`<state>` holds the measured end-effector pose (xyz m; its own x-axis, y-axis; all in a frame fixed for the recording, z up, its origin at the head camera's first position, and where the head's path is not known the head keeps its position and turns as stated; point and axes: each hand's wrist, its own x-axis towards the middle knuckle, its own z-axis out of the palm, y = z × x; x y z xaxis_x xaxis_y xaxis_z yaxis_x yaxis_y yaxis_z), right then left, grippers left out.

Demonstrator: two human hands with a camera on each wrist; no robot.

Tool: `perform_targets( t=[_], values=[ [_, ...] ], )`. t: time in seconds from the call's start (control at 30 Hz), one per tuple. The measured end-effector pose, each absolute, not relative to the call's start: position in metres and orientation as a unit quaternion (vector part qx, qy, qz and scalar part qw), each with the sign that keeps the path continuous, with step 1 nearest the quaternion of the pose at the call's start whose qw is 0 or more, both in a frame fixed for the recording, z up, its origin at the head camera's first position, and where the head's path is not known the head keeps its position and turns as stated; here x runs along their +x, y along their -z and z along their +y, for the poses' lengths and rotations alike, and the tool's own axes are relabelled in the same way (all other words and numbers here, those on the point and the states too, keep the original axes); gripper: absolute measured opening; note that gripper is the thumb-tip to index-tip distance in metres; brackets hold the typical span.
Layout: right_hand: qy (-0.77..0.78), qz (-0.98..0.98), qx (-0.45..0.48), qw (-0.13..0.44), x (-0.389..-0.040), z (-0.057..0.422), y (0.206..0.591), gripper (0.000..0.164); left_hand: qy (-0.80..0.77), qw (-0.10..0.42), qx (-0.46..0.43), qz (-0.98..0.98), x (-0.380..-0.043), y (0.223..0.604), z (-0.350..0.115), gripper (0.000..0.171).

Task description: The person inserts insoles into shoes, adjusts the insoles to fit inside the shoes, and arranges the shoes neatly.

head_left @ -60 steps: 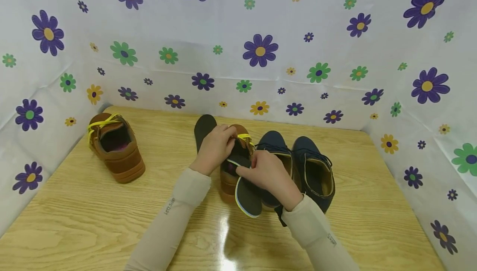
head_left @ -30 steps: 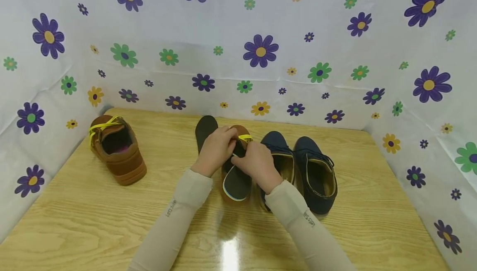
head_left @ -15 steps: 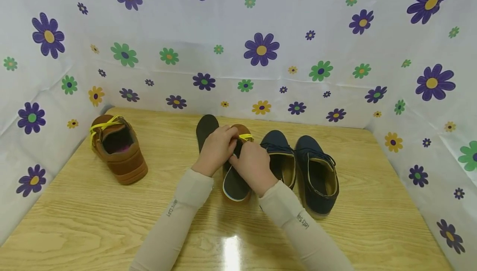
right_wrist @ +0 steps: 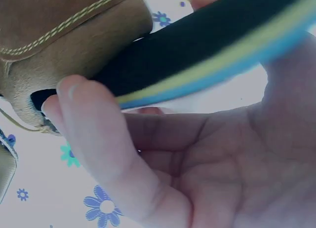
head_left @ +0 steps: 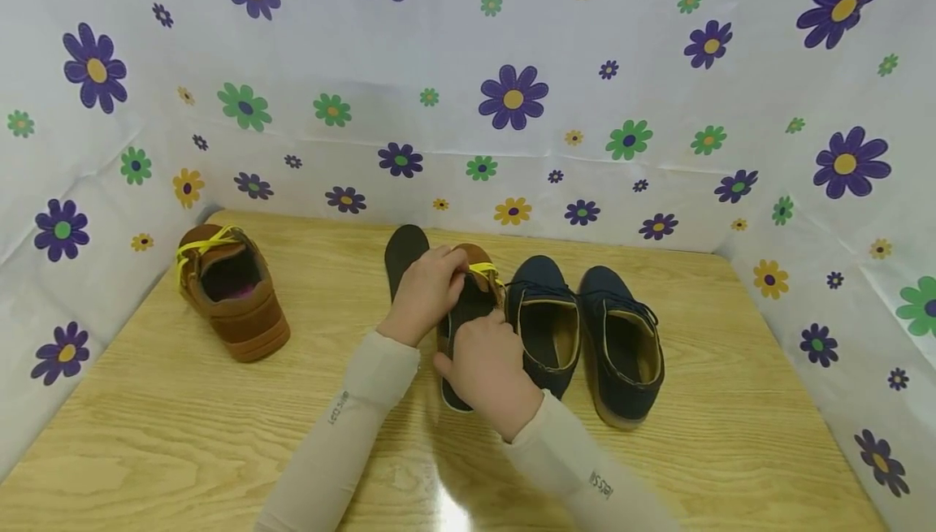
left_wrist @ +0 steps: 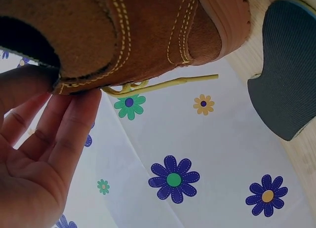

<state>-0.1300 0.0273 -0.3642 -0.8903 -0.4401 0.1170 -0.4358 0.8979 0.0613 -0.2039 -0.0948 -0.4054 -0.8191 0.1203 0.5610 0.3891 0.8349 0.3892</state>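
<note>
Two hands at work around one brown shoe, which sits mid-worktop, toe to the back cloth, yellow laces on top. Left hand pinches the edge of its opening on the left side, fingers outside; clamped on, per left wrist view. Right hand clamped on a black insole, fingers bent at its edge; yellow and blue layers show along that edge. Insole's front end is at the shoe's mouth, how far in is hidden; back end pokes out at the heel, below the right hand in head view. Can't tell whether right fingertips touch the shoe.

Second insole, dark, ribbed underside in left wrist view, just left of the shoe, partly behind the left hand. Navy shoe just right of the brown one, another navy shoe beside it, both toes to the back. Matching brown shoe, yellow-laced, well apart at far left, pinkish patch inside. Beige sleeves with small dark lettering. White cloth printed with purple, green and yellow flowers on three sides.
</note>
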Motion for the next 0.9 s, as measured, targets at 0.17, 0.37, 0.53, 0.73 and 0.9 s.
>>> perform_targets(
  t=[0.17,0.37,0.53,0.73,0.9],
  values=[
    [0.025,-0.971,0.221,0.091,-0.112,0.035,0.364,0.061,0.249,0.268,-0.142,-0.92,-0.204,0.404,-0.094,0.007],
    [-0.056,-0.979,0.184,0.065,-0.11,0.04,0.366,0.056,0.253,0.263,-0.138,-0.921,-0.204,0.405,-0.094,0.008],
    [-0.144,-0.971,0.184,0.056,-0.116,0.043,0.365,0.049,0.253,0.261,-0.138,-0.921,-0.204,0.407,-0.094,0.007],
    [-0.186,-0.963,0.19,0.032,-0.126,0.046,0.36,0.046,0.252,0.262,-0.139,-0.921,-0.204,0.405,-0.094,0.007],
    [-0.179,-0.962,0.201,0.036,-0.13,0.048,0.358,0.046,0.252,0.256,-0.138,-0.923,-0.204,0.404,-0.094,0.007]
  ],
)
